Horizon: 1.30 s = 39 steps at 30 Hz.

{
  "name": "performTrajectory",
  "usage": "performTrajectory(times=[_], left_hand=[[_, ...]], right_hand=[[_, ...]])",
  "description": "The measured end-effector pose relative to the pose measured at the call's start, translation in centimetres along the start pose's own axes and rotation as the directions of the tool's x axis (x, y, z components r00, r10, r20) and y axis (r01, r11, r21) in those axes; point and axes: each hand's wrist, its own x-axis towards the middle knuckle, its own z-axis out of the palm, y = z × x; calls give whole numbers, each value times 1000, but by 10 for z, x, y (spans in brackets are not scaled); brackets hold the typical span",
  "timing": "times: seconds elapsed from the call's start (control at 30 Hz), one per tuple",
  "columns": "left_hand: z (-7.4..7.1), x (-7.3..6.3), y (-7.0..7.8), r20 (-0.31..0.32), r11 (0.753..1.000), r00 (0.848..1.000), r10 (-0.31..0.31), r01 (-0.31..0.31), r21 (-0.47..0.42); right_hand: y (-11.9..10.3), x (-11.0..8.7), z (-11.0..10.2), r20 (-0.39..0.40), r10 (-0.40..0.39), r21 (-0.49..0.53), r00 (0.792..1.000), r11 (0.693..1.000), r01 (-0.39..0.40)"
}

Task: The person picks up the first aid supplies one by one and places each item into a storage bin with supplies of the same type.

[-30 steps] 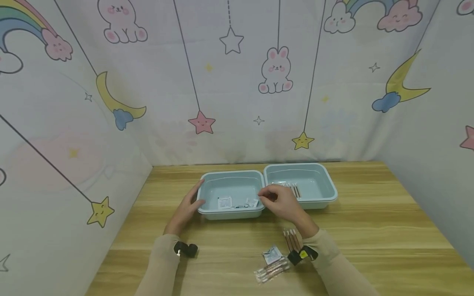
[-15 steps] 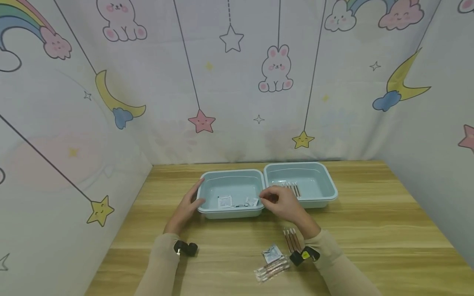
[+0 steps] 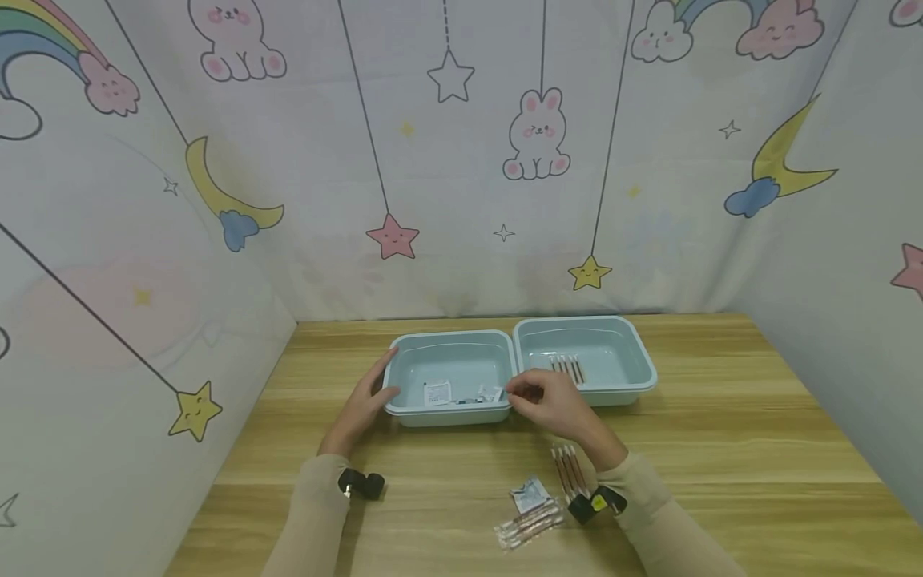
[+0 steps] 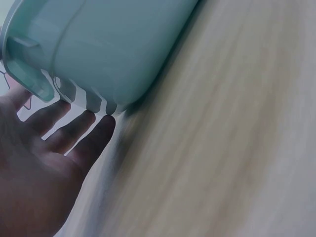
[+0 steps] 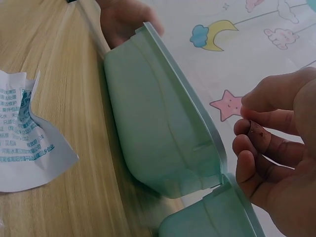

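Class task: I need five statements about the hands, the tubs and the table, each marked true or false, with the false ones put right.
1. The left hand touches the left tub. True.
2. The right tub is stacked on the left tub. False: the right tub stands beside the left tub.
3. Swabs lie in the right tub. True.
4. Nothing lies on the table in front of the tubs. False: a packet and more swabs lie on the table there.
5. The right hand is inside the right tub. False: the right hand is near the right end of the left tub.
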Motion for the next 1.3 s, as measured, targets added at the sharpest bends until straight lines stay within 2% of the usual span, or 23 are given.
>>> performTrajectory(times=[0.3,1.03,1.3], left_hand=[[0,0,0,2,1000,1000,-22,22,-15],[0,0,1,7,1000,1000,-2,2,-5],[0,0,2,6,1000,1000,-4,4,-2]], right_hand=[[0,-2,0,21,1,-2,1000,1000,-1],[5,-15,-3,98,25,-35,995,999,-22],[6,-18,-2,106,2,-24,994,1000,0]])
